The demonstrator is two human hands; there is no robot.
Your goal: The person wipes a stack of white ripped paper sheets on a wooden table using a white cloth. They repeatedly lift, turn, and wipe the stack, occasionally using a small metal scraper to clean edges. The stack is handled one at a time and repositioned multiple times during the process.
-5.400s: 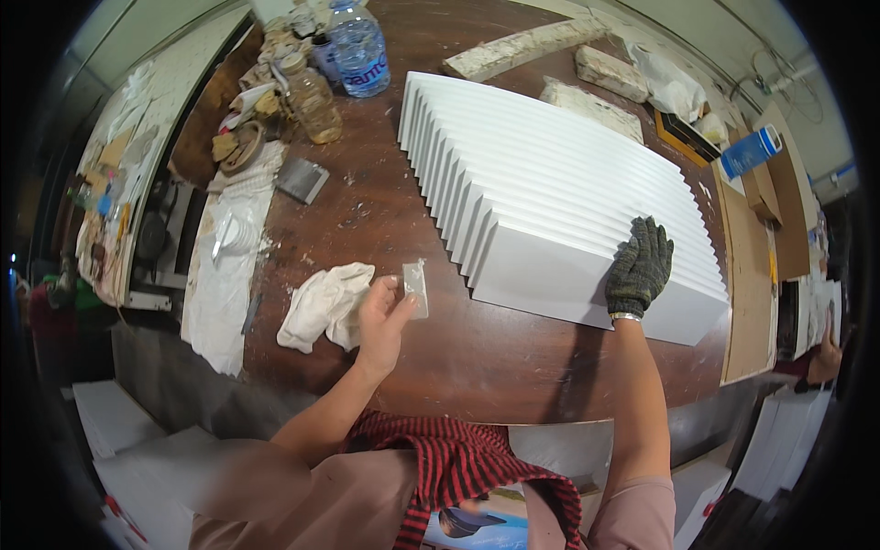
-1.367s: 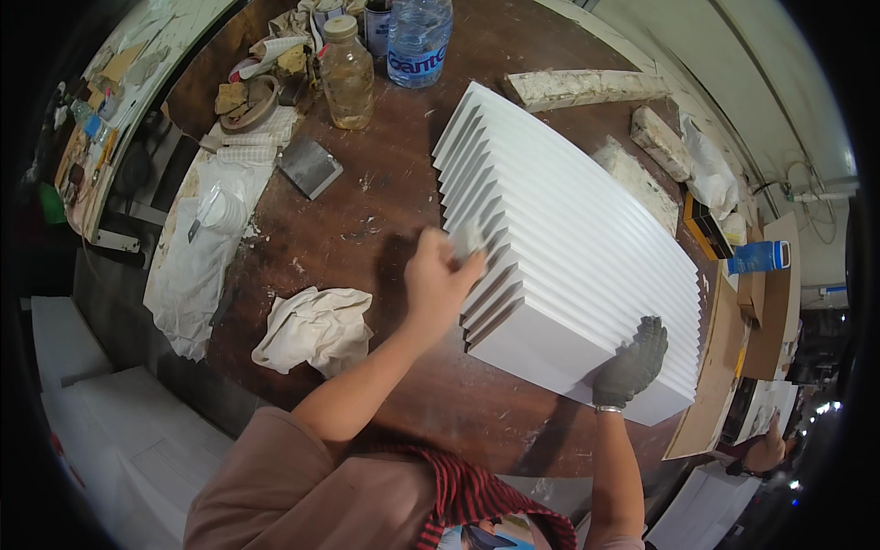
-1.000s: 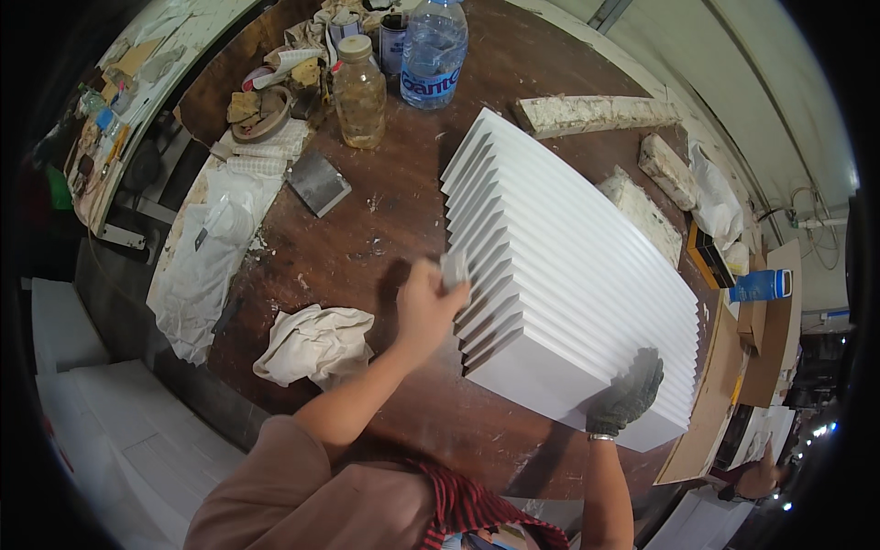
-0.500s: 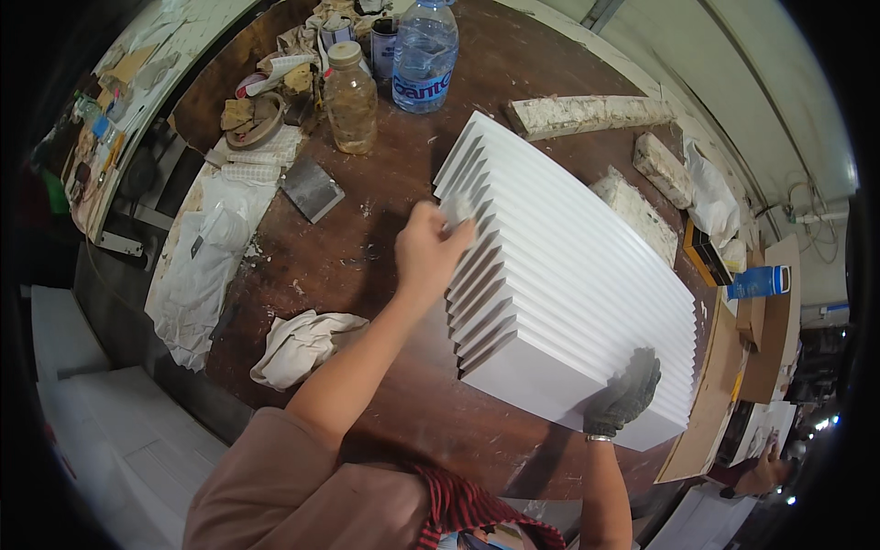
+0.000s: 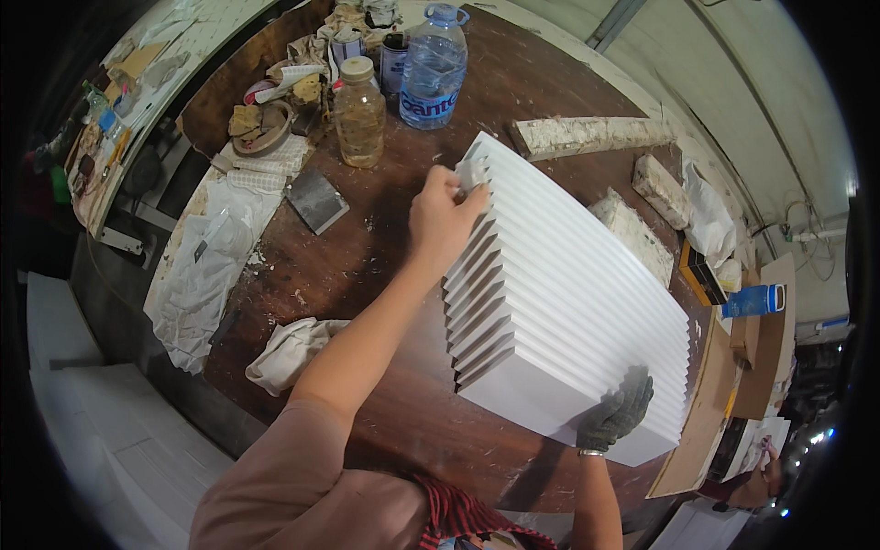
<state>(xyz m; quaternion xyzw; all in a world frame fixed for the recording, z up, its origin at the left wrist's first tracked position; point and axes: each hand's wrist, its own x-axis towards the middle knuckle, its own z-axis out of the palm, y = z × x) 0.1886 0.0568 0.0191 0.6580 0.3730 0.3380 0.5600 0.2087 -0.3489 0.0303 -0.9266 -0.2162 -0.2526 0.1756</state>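
A large white block with a ridged, pleated top lies slantwise on the brown table. My left hand, bare, is closed on a small white pad, its material unclear. It presses the pad to the toothed left side of the block, near the far corner. On the block's near right part lies my right hand in a dark grey glove, fingers stretched over the ridges and touching them; its palm is hidden.
A crumpled cloth lies by my left forearm. Farther off are a grey abrasive block, a jar, a large water bottle and white-crusted bars. A blue bottle stands to the right.
My left hand has moved with the white pad along the toothed side toward the block's far corner. The right hand stays on the block; the whole view has shifted slightly.
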